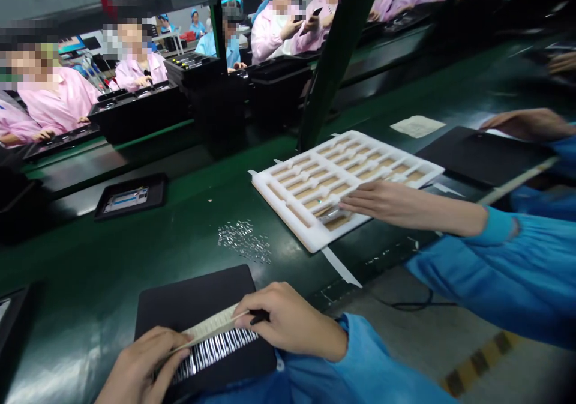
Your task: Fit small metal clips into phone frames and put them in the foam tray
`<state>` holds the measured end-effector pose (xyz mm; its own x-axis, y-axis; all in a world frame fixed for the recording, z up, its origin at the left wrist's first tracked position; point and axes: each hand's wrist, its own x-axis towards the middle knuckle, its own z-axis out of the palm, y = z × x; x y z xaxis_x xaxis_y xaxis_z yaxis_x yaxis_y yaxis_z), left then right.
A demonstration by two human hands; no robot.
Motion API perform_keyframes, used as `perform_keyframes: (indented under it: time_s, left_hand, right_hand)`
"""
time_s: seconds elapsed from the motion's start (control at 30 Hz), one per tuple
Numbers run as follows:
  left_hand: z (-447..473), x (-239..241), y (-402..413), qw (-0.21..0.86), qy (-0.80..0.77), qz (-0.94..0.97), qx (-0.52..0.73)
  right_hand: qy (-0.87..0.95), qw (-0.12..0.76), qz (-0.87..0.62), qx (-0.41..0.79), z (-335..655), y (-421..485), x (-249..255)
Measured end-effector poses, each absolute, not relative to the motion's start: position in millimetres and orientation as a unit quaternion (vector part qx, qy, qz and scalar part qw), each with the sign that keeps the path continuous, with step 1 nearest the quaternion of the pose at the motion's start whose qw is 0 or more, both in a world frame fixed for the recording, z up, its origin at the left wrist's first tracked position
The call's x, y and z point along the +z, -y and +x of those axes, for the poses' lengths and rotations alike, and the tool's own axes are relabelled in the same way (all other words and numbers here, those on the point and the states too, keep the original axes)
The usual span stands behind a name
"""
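A cream paper-like strip (213, 324) is stretched between my two hands over a black pad (193, 299). My left hand (144, 359) pinches its near left end between thumb and fingers. At the other end, my right hand (288, 320) is closed on the strip, and a short black object (259, 316), its kind unclear, sticks out of the same grip. Along the strip's lower edge runs a row of small shiny metal pieces (216, 350). Part of the row is covered by my left fingers. Loose silvery bits (244, 241) lie scattered on the green bench beyond the pad.
A white slotted tray (315, 236) lies at right, a co-worker's hand (396, 206) over its near edge. Another person's hand (526, 122) is by a black board (490, 155). A small black tray (155, 194) holds a flat device part. People in pink sit across the bench.
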<state>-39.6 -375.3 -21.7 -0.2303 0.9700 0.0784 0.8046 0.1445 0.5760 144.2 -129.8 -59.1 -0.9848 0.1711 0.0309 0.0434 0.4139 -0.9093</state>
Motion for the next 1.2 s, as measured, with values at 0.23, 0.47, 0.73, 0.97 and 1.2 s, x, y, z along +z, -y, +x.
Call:
perform_keyframes:
  time_s: [0.23,0.47,0.73,0.97,1.2]
  left_hand:
    - [-49,-30,370,0.229,-0.782,0.52,0.256]
    - [-64,-35,376,0.322,-0.79,0.449,0.265]
    - [-89,-62,437,0.288,-0.835,0.385,0.268]
    - [-74,-57,431,0.136,-0.822,0.434,0.344]
    - [-70,-50,424,0.047,-0.8,0.53,0.277]
  right_hand:
    - [0.835,0.05,-0.139,0.53,136,130,-68]
    - [0.773,0.077,-0.129,0.617,142,126,-60]
    - [0.801,0.148,-0.141,0.562,140,134,-75]
    - [0.834,0.199,-0.071,0.509,140,135,-87]
    - [0.88,0.188,-0.04,0.434,143,135,-97]
